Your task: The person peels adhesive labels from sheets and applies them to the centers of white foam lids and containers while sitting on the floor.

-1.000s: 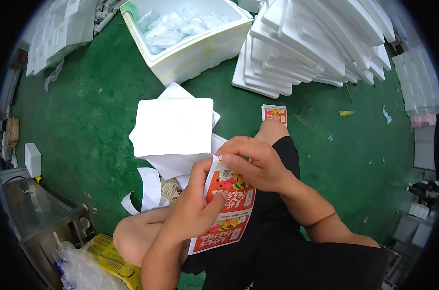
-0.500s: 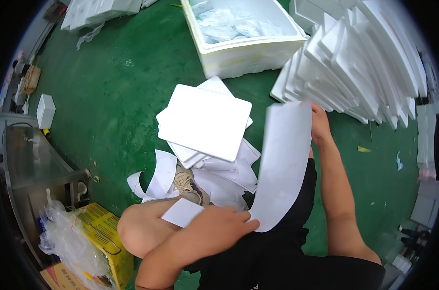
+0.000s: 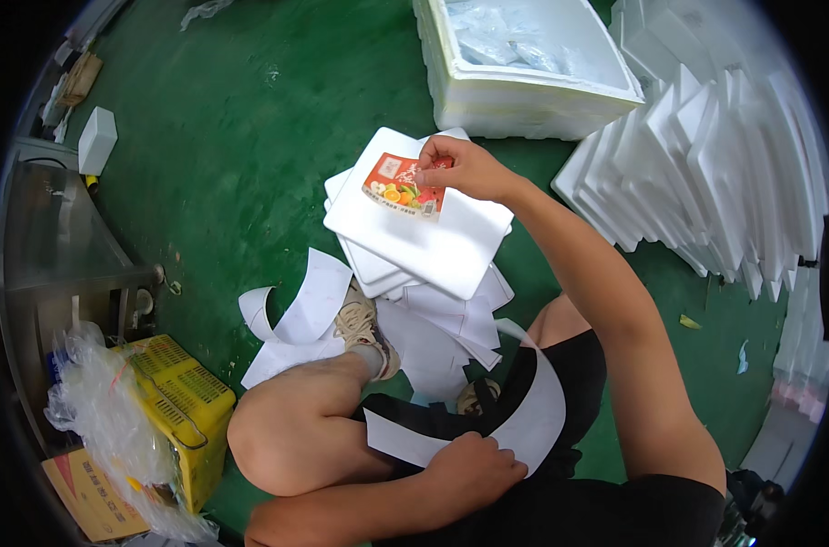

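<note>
An orange label with printed fruit hangs from the pinched fingertips of my right hand. It is over the top white foam lid of a small crooked stack; how much of it touches the lid I cannot tell. Low over my lap, my left hand is closed on a long curled strip of white paper. One end of that strip points left, and the other curves up beside my knee. Loose white paper sheets lie around my shoe, below the lids.
A large foam box holding clear plastic bags stands beyond the lids. To the right leans a long row of foam lids. A yellow crate with clear plastic film and a cardboard box are at the lower left.
My right hand has left the white strip and moved to the lids, now with the orange label. The strip has dropped to my lap in my left hand. The whole view has shifted.
</note>
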Action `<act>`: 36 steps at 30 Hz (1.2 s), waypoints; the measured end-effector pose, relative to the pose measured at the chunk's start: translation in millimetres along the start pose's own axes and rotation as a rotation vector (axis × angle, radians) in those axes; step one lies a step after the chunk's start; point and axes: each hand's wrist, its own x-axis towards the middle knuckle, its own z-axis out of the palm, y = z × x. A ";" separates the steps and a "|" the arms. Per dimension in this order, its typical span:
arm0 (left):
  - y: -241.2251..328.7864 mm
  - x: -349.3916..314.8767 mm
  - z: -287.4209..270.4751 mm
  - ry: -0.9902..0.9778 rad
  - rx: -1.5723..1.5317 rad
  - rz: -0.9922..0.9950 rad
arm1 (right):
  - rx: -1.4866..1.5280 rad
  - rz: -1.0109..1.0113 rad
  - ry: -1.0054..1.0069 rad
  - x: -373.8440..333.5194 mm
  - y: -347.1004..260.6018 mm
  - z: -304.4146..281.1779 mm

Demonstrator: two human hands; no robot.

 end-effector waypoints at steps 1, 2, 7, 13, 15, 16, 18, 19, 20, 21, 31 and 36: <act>0.7 -0.9 1.1 0.006 -0.028 -0.024 | -0.006 0.018 -0.024 9.5 9.3 5.5; 1.8 -0.7 1.8 0.011 -0.053 -0.041 | -0.048 0.016 -0.018 17.3 25.5 6.9; 3.7 -4.4 0.7 0.016 -0.138 -0.058 | -0.309 0.004 0.002 23.4 90.6 9.3; 0.9 -8.6 8.1 -0.005 -0.114 -0.028 | -0.829 0.275 0.000 10.6 87.4 36.1; 0.7 -9.8 7.1 -0.016 -0.107 -0.033 | -1.206 0.091 0.173 5.5 87.7 46.9; 0.6 -9.2 5.6 -0.025 -0.112 -0.024 | -1.392 0.000 0.267 1.5 88.3 48.3; -0.7 -8.0 2.9 -0.043 -0.121 -0.006 | -1.181 -0.211 0.338 12.2 104.8 60.8; -0.2 -7.5 5.4 -0.032 -0.120 -0.018 | -1.139 -0.207 0.315 18.6 106.3 73.7; 0.1 -8.0 8.6 -0.023 -0.112 -0.027 | -1.099 -0.202 0.301 20.3 108.4 84.2; -0.1 -7.8 10.7 -0.016 -0.104 -0.035 | -1.110 -0.157 0.226 17.8 114.9 94.0; 6.9 -1.3 0.6 -0.011 -0.060 -0.074 | -1.121 -0.163 -0.043 11.9 133.8 132.5; -3.4 -6.6 -25.1 -0.088 -0.016 -0.057 | -1.099 -0.205 0.134 16.3 111.8 130.4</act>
